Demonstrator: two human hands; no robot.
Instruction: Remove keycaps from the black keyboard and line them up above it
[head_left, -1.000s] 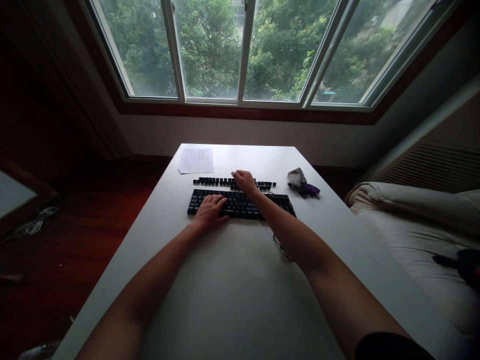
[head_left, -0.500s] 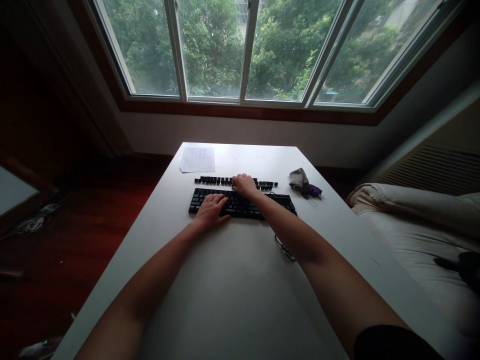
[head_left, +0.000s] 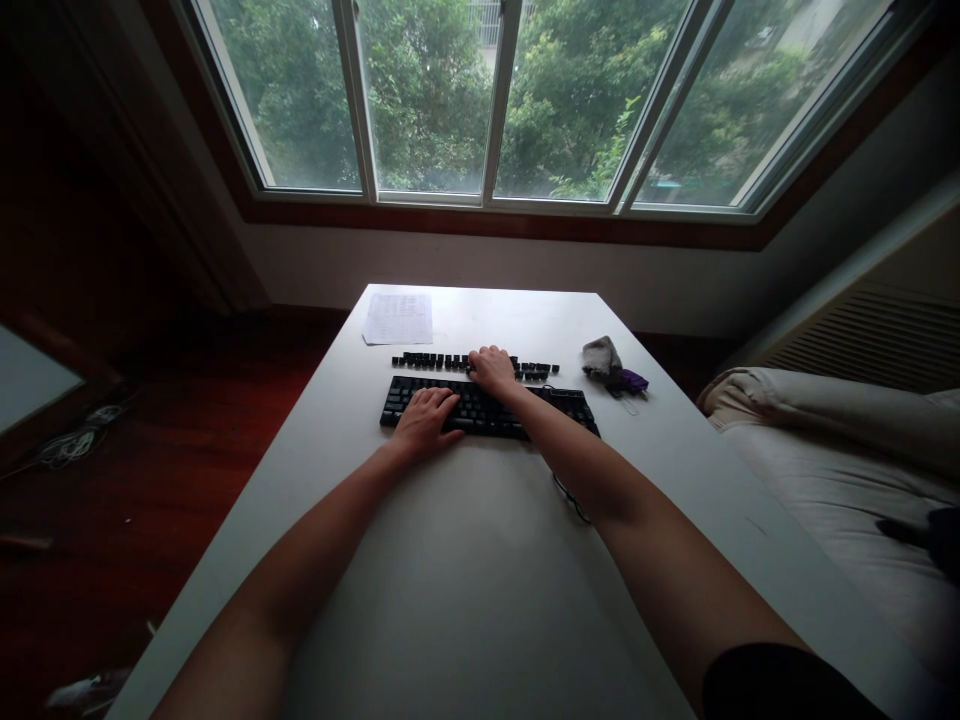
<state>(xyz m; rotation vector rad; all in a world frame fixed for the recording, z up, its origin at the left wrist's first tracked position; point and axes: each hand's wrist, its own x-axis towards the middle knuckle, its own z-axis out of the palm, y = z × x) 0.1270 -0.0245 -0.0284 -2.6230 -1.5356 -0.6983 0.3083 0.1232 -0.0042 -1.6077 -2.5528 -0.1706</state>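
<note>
A black keyboard (head_left: 570,403) lies across the white table, and just behind it runs a line of loose black keycaps (head_left: 435,361). My left hand (head_left: 425,420) rests on the keyboard's left part, palm down, fingers stretched forward and thumb out to the side. Over the middle of the keycap line is my right hand (head_left: 493,370), its fingers curled down and closed. Whatever lies between those fingertips is hidden by the hand. My right forearm passes above the keyboard's right part and covers some of its keys.
A printed paper sheet (head_left: 397,318) lies at the table's (head_left: 480,580) far left. Grey cloth (head_left: 601,357) and a small purple item (head_left: 631,381) sit to the right. A black cable (head_left: 571,498) shows beside my right forearm. A light-coloured couch (head_left: 810,460) stands at the right.
The view has shifted very slightly. Both hands keep their places, the left on the keyboard and the right at the keycaps.
</note>
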